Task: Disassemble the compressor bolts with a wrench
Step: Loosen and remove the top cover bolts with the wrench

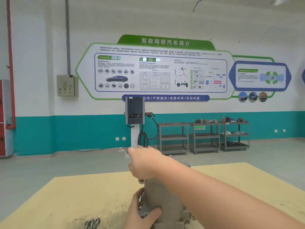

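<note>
A grey cast-metal compressor (162,200) lies on the tan wooden table (69,195), its length running away from me. My left hand (140,212) grips its near left side, thumb laid across the housing. My right hand (143,162) reaches over the far end with fingers curled round a shiny metal wrench (123,150); only the wrench's blurred tip shows left of the fingers. Three loose bolts (92,223) lie on the table at the bottom edge, left of my left hand. The far-end bolts are hidden behind my right hand.
Beyond the table is grey floor, then a wall-side charging post (135,113) with hanging cables. Three grey metal trolleys (203,138) with parts stand along the teal-and-white wall at right. A grey electrical box (67,85) hangs on the wall at left.
</note>
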Demonstrator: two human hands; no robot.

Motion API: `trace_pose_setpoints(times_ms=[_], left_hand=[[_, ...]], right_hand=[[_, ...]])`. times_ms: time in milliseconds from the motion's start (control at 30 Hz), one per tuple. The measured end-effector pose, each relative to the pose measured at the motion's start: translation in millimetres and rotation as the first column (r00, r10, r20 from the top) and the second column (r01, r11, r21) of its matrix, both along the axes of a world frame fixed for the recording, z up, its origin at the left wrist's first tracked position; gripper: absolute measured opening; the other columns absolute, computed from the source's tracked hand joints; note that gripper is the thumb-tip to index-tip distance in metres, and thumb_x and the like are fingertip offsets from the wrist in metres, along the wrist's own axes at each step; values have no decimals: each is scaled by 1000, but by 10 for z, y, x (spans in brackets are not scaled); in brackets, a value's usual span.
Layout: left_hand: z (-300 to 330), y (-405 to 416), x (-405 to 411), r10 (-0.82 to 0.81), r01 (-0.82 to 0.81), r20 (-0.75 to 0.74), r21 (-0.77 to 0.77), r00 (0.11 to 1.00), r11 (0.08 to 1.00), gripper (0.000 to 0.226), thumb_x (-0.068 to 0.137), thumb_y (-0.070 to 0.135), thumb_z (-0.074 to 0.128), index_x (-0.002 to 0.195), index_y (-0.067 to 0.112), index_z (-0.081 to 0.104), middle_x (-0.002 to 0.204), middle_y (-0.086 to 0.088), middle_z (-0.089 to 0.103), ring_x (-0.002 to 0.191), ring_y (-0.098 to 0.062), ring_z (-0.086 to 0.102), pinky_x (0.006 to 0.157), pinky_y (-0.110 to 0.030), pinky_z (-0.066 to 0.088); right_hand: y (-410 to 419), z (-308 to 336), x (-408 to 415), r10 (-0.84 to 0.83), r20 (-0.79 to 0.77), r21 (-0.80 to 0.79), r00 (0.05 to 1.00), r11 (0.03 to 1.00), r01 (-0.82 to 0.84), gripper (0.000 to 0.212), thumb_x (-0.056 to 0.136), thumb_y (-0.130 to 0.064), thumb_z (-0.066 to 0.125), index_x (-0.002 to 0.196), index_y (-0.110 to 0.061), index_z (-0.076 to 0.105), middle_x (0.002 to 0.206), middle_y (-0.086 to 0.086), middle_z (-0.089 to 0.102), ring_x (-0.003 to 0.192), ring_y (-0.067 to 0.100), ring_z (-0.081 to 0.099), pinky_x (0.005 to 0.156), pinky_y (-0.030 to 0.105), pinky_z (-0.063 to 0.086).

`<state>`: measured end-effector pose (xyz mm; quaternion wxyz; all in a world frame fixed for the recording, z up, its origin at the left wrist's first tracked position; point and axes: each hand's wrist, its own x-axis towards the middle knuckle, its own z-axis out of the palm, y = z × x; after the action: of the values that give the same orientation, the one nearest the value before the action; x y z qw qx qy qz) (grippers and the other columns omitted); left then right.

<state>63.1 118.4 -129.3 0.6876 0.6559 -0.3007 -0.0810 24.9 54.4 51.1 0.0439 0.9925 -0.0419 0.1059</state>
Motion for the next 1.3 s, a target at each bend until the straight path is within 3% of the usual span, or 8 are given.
trace_pose_setpoints(times_ms=[200,333,467,633,733,967,1100,1300], left_hand=[[-2,34,-12,6,-7,61,21,998,1000,92,34,56,73,120,37,45,121,7,63,111,-10,62,81,-17,51],[-18,39,-7,17,-19,63,27,998,999,90,33,58,74,117,40,46,118,7,63,108,-8,63,77,-12,49],[-44,36,6,9,-9,51,2,999,1000,92,36,55,75,121,37,46,123,12,59,110,1,57,74,-10,47],[-54,14,15,-28,30,37,-54,999,998,86,36,51,78,115,35,48,124,14,57,105,14,52,74,-11,48],[-75,17,20,-20,22,60,-35,998,999,86,38,53,79,117,38,48,124,18,56,102,16,54,78,-14,50],[-65,16,23,-53,53,0,-49,999,997,84,37,48,80,115,36,51,122,13,57,102,8,58,76,-19,51],[-18,10,10,-28,29,23,-44,999,999,72,51,29,84,113,36,48,112,7,61,86,13,61,65,-8,46],[42,9,-53,-3,3,-15,-35,1000,999,71,52,28,71,118,34,45,114,15,54,91,17,52,61,-5,44]], right_hand=[[-558,232,195,-165,-164,383,973,898,216,46,105,-29,27,141,-3,38,140,15,46,118,27,48,88,30,31],[-740,183,93,-404,-85,387,911,829,404,31,97,4,35,115,-1,59,72,8,45,64,22,42,54,11,35],[-949,124,0,-557,26,436,830,753,492,35,95,3,41,124,-4,60,120,12,62,112,30,57,83,28,40],[-990,-230,-451,-810,225,952,541,64,-299,30,94,-5,44,123,-4,53,109,6,63,67,5,57,59,20,37],[-841,-530,-867,-835,426,749,349,109,-654,32,91,5,42,97,-25,36,100,-9,72,34,8,34,41,21,38],[-223,-685,-1043,-141,876,428,461,666,-610,43,83,17,46,73,-19,67,93,-9,74,103,4,65,96,17,44],[65,-446,-714,150,466,192,872,945,-265,30,89,-8,42,107,-20,64,102,-6,63,96,13,40,90,33,27],[-2,-67,-29,-74,10,-10,997,997,74,51,100,-22,35,149,-11,24,150,10,39,147,27,16,111,62,8]])
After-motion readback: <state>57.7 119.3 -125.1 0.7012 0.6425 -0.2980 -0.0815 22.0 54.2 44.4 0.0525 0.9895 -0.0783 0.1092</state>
